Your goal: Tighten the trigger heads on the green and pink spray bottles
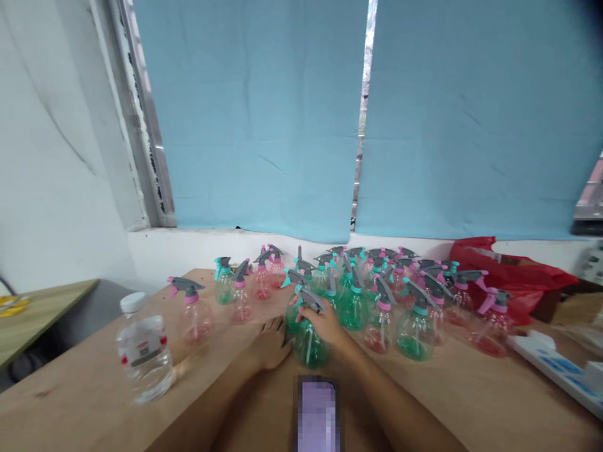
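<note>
My right hand [324, 321] is closed around the grey and teal spray head of a green spray bottle [311, 346], which stands upright on the wooden table. Beside it on the left, my left hand [272, 344] rests flat on the tabletop, fingers stretched forward and holding nothing. Another green bottle stands just behind the held one, partly hidden by it and my hand. To the right are a green spray bottle [352, 307] with a teal collar and a pink spray bottle [378, 328] with a pink collar.
Several more pink and green spray bottles crowd the table's back and right. At left stand a clear water bottle [145, 351] and a pink spray bottle [194, 320]. A blurred purple phone-like object [318, 414] lies in front. A red plastic bag [513, 276] and white power strip [560, 370] are at right.
</note>
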